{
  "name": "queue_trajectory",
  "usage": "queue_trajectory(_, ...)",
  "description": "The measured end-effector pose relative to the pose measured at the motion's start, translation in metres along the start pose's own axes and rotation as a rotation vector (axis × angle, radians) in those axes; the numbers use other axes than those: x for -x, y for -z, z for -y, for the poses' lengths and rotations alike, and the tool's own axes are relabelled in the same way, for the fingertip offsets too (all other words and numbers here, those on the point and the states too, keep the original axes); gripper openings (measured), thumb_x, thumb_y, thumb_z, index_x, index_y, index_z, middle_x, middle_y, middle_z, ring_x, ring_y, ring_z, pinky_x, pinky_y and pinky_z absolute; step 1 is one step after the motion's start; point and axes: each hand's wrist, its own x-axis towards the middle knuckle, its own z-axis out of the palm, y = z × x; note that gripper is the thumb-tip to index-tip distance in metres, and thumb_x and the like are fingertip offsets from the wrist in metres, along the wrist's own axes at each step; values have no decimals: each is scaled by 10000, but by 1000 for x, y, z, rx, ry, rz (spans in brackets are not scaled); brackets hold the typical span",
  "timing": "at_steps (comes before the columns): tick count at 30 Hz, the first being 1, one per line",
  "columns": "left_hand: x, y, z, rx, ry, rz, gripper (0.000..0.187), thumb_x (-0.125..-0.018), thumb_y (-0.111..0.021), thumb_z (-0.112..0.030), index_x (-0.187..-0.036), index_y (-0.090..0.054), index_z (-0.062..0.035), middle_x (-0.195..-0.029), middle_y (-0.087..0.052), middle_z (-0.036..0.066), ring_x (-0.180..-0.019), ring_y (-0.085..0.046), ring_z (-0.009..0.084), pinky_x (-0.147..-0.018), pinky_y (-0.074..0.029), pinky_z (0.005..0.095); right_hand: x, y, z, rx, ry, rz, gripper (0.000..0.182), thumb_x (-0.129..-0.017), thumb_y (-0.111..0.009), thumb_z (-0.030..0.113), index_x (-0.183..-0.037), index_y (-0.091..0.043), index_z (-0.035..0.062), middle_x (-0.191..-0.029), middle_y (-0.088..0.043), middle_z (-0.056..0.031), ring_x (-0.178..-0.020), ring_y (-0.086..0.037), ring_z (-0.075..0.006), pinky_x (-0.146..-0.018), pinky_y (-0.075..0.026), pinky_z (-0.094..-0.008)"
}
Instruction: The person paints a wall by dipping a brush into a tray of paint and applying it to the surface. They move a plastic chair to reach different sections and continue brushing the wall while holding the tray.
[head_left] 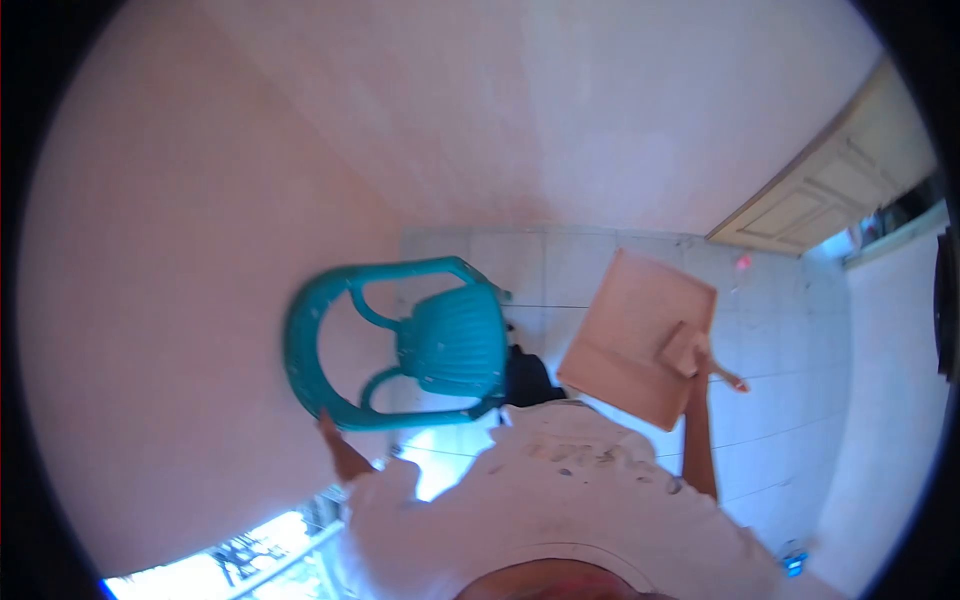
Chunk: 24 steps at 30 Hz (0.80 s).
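A teal plastic armchair (455, 340), marked with pale specks, is in front of me on the left. My left hand (330, 430) is at the outer edge of its curved top rail, with the fingers closed on the rim. To the right is a paint tray (625, 320) coated in peach-pink paint. My right hand (702, 362) is at the tray's right side, closed around a paintbrush (680, 347). The brush's paint-covered head lies over the tray, and its handle sticks out past the tray's edge. Whether this hand also supports the tray is hidden.
Pinkish walls (180, 260) rise on the left and ahead, meeting in a corner. Pale floor tiles (770, 400) extend below. A cream panelled door (830, 180) is at the far right. Bright light enters through an opening (270, 560) at lower left.
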Motion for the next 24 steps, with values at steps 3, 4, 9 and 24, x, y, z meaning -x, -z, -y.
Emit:
queue_trajectory(3, 28, -44, -23, -19, 150, -355, 543, -969, -509, -431, -1411, -457, -121, -1332, -569, 98, -1214, -518, 325, -933, -407, 602, 5, -33, 11, -39, -118, -36, 610, -908, -615, 425, -1401, -442, 111, -1275, -566, -119, -1137, -578, -282, -981, -504, -446)
queue_trajectory(4, 36, -47, -21, -36, 128, -313, 560, -952, -521, -445, -1416, -448, -140, -1341, -558, 86, -1246, -493, 320, -944, -387, 594, -3, -44, 9, -69, -109, -47, 610, -908, -615, 425, -1401, -442, 111, -1275, -566, -119, -1137, -578, -282, -981, -504, -446)
queue_trajectory(9, 55, -45, -16, -30, 50, -358, 627, -900, -547, -511, -1418, -429, -178, -1399, -510, 69, -1362, -345, 296, -1017, -277, 603, 6, -68, 18, -81, -195, 33, 659, -905, -621, 408, -1441, -370, 119, -1320, -517, -152, -1165, -563, -330, -982, -505, -474)
queue_trajectory(24, 213, -329, 161, -98, -649, -428, 309, -838, -588, 17, -1143, -631, -9, -1067, -667, 136, -1045, -622, 274, -923, -473, 383, -3, -42, -5, -154, -74, 256, 607, -940, -584, 383, -1427, -397, 73, -1339, -527, -136, -1236, -523, -299, -1031, -465, -445)
